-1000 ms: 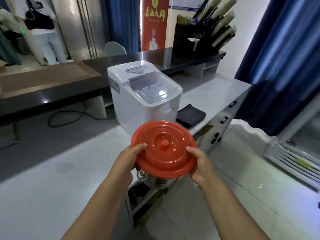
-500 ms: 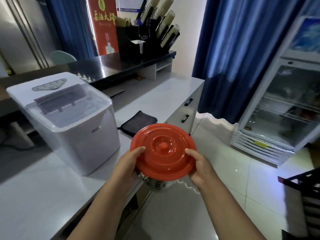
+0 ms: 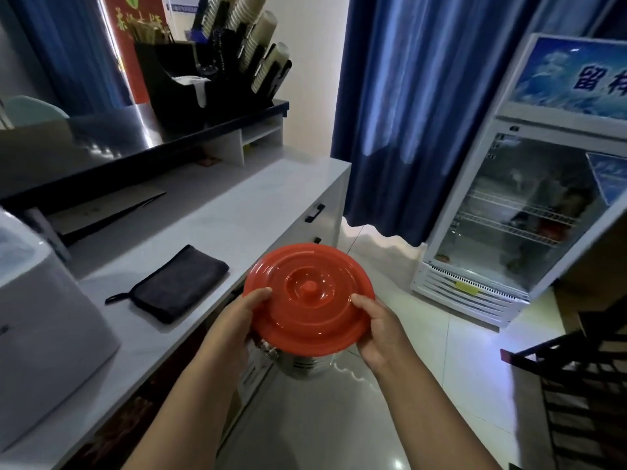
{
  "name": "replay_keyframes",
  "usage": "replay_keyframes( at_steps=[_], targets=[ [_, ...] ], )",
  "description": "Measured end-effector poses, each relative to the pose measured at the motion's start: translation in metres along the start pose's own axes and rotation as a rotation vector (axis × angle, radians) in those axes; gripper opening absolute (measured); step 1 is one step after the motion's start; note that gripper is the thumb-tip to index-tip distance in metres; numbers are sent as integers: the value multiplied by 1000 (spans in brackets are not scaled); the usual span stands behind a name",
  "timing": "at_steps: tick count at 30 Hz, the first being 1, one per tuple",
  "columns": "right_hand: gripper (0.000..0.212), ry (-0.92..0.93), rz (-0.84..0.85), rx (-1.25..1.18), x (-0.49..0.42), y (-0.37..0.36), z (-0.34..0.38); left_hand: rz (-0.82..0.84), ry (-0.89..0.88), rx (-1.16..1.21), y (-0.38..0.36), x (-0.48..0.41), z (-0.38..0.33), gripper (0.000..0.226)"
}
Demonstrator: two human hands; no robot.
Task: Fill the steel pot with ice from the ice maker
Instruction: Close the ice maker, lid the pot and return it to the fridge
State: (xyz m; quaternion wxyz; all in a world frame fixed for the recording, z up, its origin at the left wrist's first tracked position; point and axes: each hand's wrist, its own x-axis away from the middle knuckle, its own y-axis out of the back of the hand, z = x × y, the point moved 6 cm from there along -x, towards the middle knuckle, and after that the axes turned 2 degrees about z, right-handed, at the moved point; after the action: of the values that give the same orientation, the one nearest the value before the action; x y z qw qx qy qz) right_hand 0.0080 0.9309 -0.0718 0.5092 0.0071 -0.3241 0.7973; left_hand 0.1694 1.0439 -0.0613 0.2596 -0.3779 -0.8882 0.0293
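You hold the pot in the air just off the bench's front edge, over the floor, with its red lid on and tilted a little toward you. Your left hand clasps the left side, thumb hooked over the lid's rim. Your right hand does the same on the right. The fingers of both go under the rim and out of sight, so you cannot see exactly where they bear on the steel.

That two-sided clasp looks sensible. The thumbs pin the lid so it cannot slide off while you carry, and the weight is shared between both hands.

The ice maker stands at the bench's left end, well apart from the pot, with only its white side and part of its clear top in view. A folded dark cloth lies near the front edge between the two.

By my reading you have not started filling. The pot is closed and not yet set down. The bare bench beside the cloth would serve as a landing spot, freeing a hand for the lid. Watch the overhang, because the pot has nothing beneath it but floor.
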Motion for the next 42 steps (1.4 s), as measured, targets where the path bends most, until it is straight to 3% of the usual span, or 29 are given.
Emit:
replay_keyframes(
  at_steps=[4,9,16,24,37,42],
  targets=[
    [23,16,-42,-52,-46,12,18,61,3,-50,-33,-49,-13,11],
    [21,57,-97,-67,-102,18,42,95,14,-103,-66,-116,-30,26],
    [20,121,-156,-117,-205,2,91,218,21,-177,-119,-224,-83,20],
    [22,155,-179,-136,-309,4,145,241,25,-204,-183,-318,-125,13],
    [24,112,-68,-53,-474,42,248,126,23,-143,-304,-445,-155,32],
    [30,94,-51,-18,-533,45,282,70,14,-66,-339,-479,-170,15]
  ],
)
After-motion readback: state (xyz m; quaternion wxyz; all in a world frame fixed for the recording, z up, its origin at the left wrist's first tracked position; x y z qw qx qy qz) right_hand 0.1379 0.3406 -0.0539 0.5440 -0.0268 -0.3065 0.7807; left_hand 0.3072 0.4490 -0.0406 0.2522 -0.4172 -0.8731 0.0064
